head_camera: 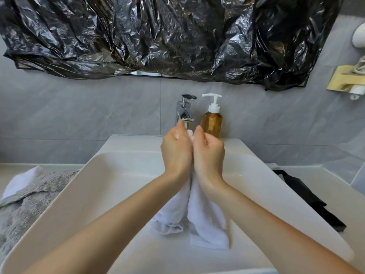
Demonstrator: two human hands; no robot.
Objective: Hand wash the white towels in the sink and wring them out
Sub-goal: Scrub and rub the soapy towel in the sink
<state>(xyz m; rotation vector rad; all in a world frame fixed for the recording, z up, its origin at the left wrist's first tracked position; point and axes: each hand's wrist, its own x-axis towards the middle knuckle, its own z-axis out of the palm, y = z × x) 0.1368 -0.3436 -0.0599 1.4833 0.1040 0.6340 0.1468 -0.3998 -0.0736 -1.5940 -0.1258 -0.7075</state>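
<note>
Hands: your left hand (176, 150) and right hand (209, 153) both gripped the white towel (205, 212), fists side by side at centre frame.
Towel: it hung into the sink (110, 186) below the tap (185, 109).
Progress: you looked mid-scrub; wringing remained, and another white towel (21, 180) waited lower left.

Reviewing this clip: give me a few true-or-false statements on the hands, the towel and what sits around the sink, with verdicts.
1. Both hands grip one white towel above the sink. True: the left hand and right hand hold it together.
2. The soap bottle stands left of the faucet. False: it stands to its right.
3. A grey towel lies on the counter left of the sink. True.
4. The mirror is uncovered. False: black plastic hangs over it.
</note>
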